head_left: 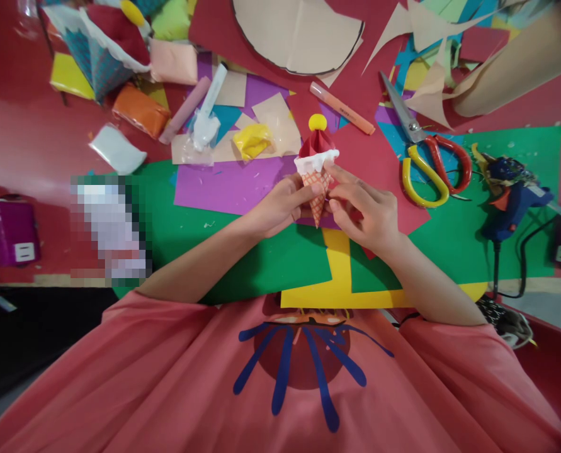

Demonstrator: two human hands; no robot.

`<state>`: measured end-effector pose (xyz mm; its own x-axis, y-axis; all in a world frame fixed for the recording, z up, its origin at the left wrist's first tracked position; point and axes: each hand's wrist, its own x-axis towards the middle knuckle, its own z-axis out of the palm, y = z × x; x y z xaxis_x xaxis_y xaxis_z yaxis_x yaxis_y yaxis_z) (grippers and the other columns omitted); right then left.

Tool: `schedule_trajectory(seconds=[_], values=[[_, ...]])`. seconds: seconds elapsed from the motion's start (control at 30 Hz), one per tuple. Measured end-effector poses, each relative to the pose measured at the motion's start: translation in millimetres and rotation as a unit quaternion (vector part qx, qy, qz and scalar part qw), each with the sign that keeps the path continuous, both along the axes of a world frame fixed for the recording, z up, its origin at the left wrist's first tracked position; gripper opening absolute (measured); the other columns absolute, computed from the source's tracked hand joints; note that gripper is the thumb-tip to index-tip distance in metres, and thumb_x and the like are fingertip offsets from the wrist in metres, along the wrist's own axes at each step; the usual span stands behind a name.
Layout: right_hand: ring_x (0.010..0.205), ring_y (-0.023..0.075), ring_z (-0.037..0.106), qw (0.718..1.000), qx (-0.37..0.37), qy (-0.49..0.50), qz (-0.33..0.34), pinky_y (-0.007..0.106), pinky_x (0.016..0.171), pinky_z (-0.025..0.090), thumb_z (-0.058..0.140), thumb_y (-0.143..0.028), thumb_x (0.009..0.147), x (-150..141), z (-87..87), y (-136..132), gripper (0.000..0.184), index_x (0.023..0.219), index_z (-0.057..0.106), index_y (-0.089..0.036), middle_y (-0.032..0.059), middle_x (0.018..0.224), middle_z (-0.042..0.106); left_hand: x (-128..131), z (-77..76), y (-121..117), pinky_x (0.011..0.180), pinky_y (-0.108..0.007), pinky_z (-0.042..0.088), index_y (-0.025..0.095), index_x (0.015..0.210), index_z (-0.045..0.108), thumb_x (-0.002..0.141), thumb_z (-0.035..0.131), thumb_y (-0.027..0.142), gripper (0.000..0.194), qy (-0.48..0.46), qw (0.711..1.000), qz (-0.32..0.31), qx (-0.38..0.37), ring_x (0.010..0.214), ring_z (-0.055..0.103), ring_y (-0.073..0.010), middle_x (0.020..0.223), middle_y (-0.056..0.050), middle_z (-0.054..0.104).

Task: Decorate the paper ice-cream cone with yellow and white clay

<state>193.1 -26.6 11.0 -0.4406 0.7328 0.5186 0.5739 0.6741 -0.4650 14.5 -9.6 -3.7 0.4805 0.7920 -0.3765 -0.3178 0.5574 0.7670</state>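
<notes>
In the middle of the head view is a small craft ice cream cone (316, 189). Its orange-lined cone is pointed downward, with a white wavy rim, a folded red top and a yellow ball. My left hand (284, 204) grips the cone from the left, thumb across its front and the other fingers partly hidden behind. From the right, my right hand (368, 211) touches the white rim with its index fingertip. Its thumb and other fingers are bent and apart beside the cone.
Scissors (415, 135) and a blue glue gun (511, 211) lie to the right. An orange marker (342, 108), a yellow clay packet (252, 141) and paper scraps are beyond my hands. A larger blue cone (96, 60) stands far left. Another person's arm (511, 69) reaches in.
</notes>
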Motion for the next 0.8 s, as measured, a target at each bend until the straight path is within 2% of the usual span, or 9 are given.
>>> schedule_trajectory(seconds=[0.13, 0.37, 0.47, 0.6, 0.7, 0.8], values=[[0.066, 0.0118, 0.073, 1.0, -0.005, 0.024, 0.006, 0.023, 0.062, 0.059, 0.053, -0.016, 0.089, 0.3, -0.7, -0.3, 0.014, 0.096, 0.064, -0.02, 0.0101, 0.123, 0.071, 0.4, -0.1, 0.1, 0.078, -0.023, 0.054, 0.017, 0.096, 0.067, 0.069, 0.083, 0.039, 0.039, -0.019, 1.0, 0.012, -0.011, 0.082, 0.068, -0.0122, 0.091, 0.0, 0.072], [0.081, 0.0155, 0.075, 0.999, -0.039, 0.018, -0.001, 0.026, 0.072, 0.061, 0.051, -0.018, 0.089, -0.2, -0.3, -1.9, 0.02, 0.104, 0.064, -0.023, 0.0067, 0.123, 0.071, 0.6, 0.8, 0.3, 0.083, -0.026, 0.055, 0.016, 0.095, 0.065, 0.075, 0.079, 0.034, 0.03, -0.021, 0.999, 0.012, -0.026, 0.085, 0.07, -0.0138, 0.091, -0.001, 0.072], [0.084, 0.0161, 0.075, 0.999, -0.026, 0.022, 0.0, 0.025, 0.07, 0.06, 0.051, -0.019, 0.09, -0.5, -1.3, -1.6, 0.019, 0.103, 0.064, -0.022, 0.0076, 0.121, 0.072, 1.0, 2.9, 0.6, 0.083, -0.028, 0.056, 0.016, 0.093, 0.064, 0.077, 0.077, 0.032, 0.026, -0.029, 0.999, 0.011, -0.028, 0.082, 0.07, -0.0141, 0.084, 0.001, 0.071], [0.086, 0.0169, 0.076, 1.0, 0.005, 0.017, 0.006, 0.024, 0.066, 0.06, 0.05, -0.02, 0.091, -0.8, -3.0, -0.6, 0.016, 0.097, 0.065, -0.021, 0.0077, 0.115, 0.075, 1.6, 4.5, 0.8, 0.074, -0.025, 0.057, 0.015, 0.086, 0.066, 0.08, 0.073, 0.034, 0.021, -0.055, 0.998, -0.005, -0.032, 0.072, 0.07, -0.0138, 0.073, 0.001, 0.07], [0.089, 0.0165, 0.076, 0.998, 0.045, 0.033, 0.03, 0.022, 0.065, 0.059, 0.053, -0.017, 0.089, -0.7, -4.2, -0.3, 0.012, 0.094, 0.063, -0.02, 0.0076, 0.109, 0.076, 1.8, 4.7, 0.8, 0.072, -0.022, 0.057, 0.014, 0.08, 0.066, 0.08, 0.073, 0.034, 0.022, -0.082, 0.996, -0.01, -0.023, 0.073, 0.071, -0.0139, 0.073, 0.0, 0.07], [0.088, 0.0144, 0.076, 0.996, 0.053, 0.05, 0.048, 0.019, 0.063, 0.058, 0.053, -0.014, 0.087, 0.1, -5.4, -0.5, 0.013, 0.094, 0.062, -0.021, 0.0046, 0.103, 0.078, 1.4, 4.4, 0.7, 0.072, -0.02, 0.056, 0.015, 0.082, 0.067, 0.079, 0.074, 0.033, 0.02, -0.088, 0.996, -0.008, -0.025, 0.075, 0.071, -0.013, 0.076, 0.0, 0.071]])
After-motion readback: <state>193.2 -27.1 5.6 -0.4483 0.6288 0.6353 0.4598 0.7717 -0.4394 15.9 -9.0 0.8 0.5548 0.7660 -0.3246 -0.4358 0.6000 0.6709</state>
